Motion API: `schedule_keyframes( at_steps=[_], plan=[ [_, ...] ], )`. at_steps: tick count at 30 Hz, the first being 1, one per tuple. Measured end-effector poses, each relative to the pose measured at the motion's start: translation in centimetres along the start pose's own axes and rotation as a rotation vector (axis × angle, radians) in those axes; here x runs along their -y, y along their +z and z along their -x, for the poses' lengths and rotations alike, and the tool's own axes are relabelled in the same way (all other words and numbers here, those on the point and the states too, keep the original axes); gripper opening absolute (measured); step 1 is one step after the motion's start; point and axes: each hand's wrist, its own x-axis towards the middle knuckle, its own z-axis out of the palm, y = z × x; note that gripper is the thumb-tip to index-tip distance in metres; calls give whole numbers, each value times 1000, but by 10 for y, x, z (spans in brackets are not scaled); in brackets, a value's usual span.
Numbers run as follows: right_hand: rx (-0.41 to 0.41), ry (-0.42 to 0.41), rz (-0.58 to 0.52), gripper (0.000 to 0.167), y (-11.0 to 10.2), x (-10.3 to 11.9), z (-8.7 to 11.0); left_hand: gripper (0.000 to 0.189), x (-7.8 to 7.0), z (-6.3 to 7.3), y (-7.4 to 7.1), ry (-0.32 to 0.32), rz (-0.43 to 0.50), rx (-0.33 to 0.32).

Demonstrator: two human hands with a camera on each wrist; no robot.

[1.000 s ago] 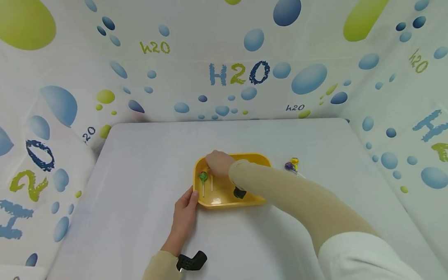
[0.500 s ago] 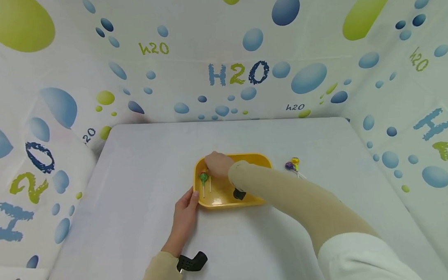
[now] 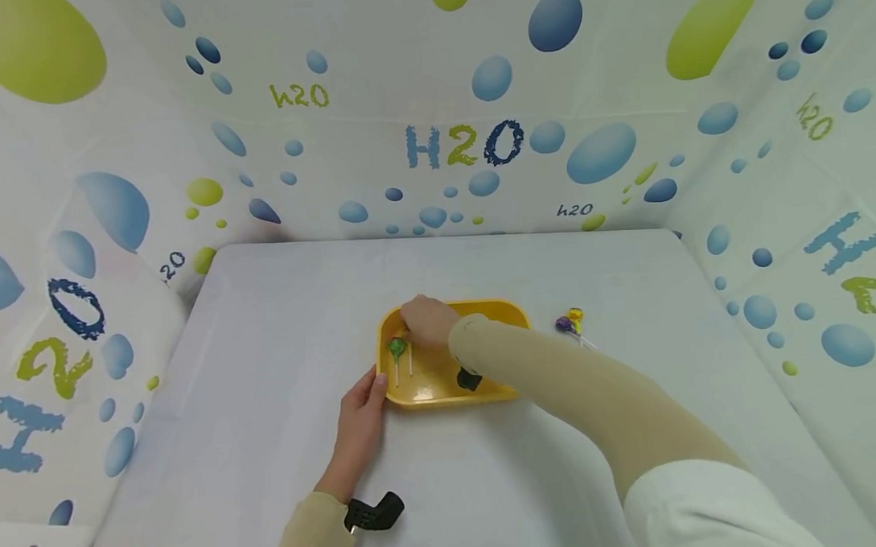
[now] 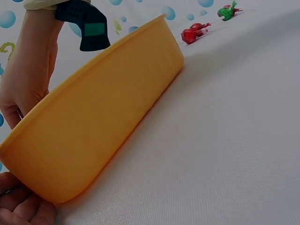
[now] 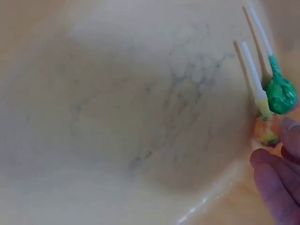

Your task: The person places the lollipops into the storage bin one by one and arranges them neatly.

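- While the left hand (image 3: 364, 409) grips a yellow tray (image 3: 434, 382) at head-view centre,
- the right hand (image 3: 429, 322) pinches an orange lollipop (image 5: 264, 129) at its wrist view's right edge.

**Right stretched long, left low**

The beige-sleeved left forearm (image 3: 313, 531) points toward one o'clock, bare left hand (image 3: 361, 411) curling its fingers. The beige-sleeved right arm (image 3: 594, 389) extends toward ten o'clock; the bare right hand (image 3: 427, 322) bends downward, its grip hard to confirm.

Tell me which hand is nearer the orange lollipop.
Right: the right hand has the orange lollipop at its fingertips; the left hand is farther, outside the yellow tray, gripping its corner.
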Motion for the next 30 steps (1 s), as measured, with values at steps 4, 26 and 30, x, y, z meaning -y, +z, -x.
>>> schedule_keyframes(
  at_steps=[4,26,30],
  plan=[
    [-37,-32,-62,25,-14,-13,14,53,1,1,5,-2,-1,-5],
    [-274,361,-463,39,-31,-250,174,58,-5,1,-3,-34,-69,37],
    [-169,345,-422,38,-2,-256,168,58,-6,-1,0,-50,-50,53]
  ],
)
